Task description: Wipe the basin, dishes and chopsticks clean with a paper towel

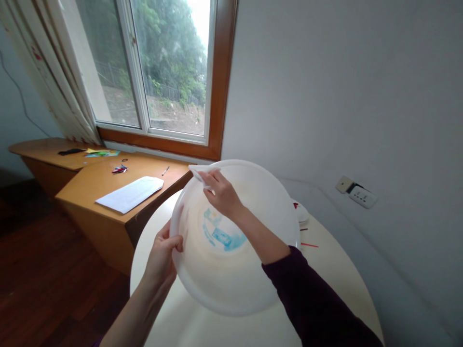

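A large white plastic basin [260, 279] with a blue printed picture at its bottom is tilted, its inside facing me, over the round table. My left hand [163, 250] grips the left rim, thumb on the inside and the other fingers mostly hidden behind. Against the upper left rim, my right hand [222, 193] pinches a white tissue [198, 172], pressing it on the basin's edge. Part of the tissue sticks out past the rim. My right forearm crosses over the basin's inside.
Behind the basin is the white round table [336, 279], with a thin red stick [309, 245] and a small white dish [302, 213] near the wall. A wooden desk [144, 166] at left bears papers [130, 193], a pen [165, 170] and small items. A wall socket [362, 196] is at right.
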Tool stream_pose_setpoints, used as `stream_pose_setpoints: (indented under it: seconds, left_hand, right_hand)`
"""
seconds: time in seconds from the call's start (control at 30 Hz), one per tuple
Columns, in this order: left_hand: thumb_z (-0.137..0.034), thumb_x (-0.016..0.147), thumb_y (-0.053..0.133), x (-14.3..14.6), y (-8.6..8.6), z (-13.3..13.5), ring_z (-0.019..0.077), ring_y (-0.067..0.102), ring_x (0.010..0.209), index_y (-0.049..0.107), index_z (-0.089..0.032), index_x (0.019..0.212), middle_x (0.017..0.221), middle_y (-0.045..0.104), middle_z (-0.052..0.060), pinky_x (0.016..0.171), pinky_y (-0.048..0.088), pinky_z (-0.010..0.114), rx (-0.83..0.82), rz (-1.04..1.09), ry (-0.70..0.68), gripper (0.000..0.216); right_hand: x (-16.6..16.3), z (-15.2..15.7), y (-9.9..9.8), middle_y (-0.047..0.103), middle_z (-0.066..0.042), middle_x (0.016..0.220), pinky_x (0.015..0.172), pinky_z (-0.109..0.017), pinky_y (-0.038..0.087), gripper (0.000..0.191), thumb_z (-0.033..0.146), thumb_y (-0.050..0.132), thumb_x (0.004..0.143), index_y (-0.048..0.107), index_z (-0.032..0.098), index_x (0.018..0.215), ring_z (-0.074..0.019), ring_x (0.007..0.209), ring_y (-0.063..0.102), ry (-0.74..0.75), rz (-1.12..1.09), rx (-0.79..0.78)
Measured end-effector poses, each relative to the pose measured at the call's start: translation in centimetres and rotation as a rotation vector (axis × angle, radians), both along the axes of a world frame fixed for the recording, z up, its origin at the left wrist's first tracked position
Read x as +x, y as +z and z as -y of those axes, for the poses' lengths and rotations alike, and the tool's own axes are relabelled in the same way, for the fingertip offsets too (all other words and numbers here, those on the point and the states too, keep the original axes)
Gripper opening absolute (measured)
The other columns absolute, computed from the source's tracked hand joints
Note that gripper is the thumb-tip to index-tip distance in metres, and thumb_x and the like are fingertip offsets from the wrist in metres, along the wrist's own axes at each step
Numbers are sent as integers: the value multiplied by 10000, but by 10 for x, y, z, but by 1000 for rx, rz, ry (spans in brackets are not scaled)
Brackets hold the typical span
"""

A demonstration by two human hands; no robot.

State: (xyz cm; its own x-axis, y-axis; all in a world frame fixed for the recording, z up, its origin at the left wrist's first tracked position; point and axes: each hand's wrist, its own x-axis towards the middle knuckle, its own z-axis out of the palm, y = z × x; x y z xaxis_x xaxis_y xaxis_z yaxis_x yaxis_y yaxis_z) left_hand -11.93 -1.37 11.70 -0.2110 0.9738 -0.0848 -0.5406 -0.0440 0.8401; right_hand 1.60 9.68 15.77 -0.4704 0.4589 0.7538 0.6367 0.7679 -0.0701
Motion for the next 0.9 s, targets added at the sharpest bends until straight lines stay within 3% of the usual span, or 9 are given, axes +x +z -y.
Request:
stream_pose_setpoints:
  seconds: [0.13,0.37,0.53,0.67,0.9]
  left_hand:
    - [-36,389,458,0,-1,0,81,469,466,676,-188,1004,594,602,-33,382,343,143,15,2,-19,670]
    - [-48,398,464,1,-3,-1,82,457,446,703,-178,823,527,560,-39,374,324,148,77,-40,23,505]
    - [-47,396,464,-1,-3,-2,63,422,436,703,-191,812,511,548,-51,370,298,136,80,-65,62,501]
    - [-50,390,465,-2,-3,-3,79,454,455,706,-195,833,536,577,-43,380,324,144,60,-63,76,525]
    - [-38,386,479,-4,-1,-4,75,461,475,709,-206,887,571,601,-46,390,338,130,84,-38,118,576]
  right_hand:
    - [36,-17,8,551,-63,946,800,-268,463,518,49,376,793,451,196,1284,-183,890,538,-253,41,77]
    - [94,-19,5,559,-96,990,708,-276,459,492,81,425,789,463,148,1274,-201,842,549,-635,43,68]
    - [125,-12,-18,564,-86,947,706,-262,417,554,80,433,805,379,150,1352,-197,836,522,-722,256,92]
    - [140,-4,-30,576,-87,922,723,-296,369,508,76,413,840,413,170,1339,-206,831,500,-728,487,80]
    - [132,24,-49,626,-128,950,781,-357,311,389,96,418,855,515,108,1231,-246,913,519,-753,747,-124]
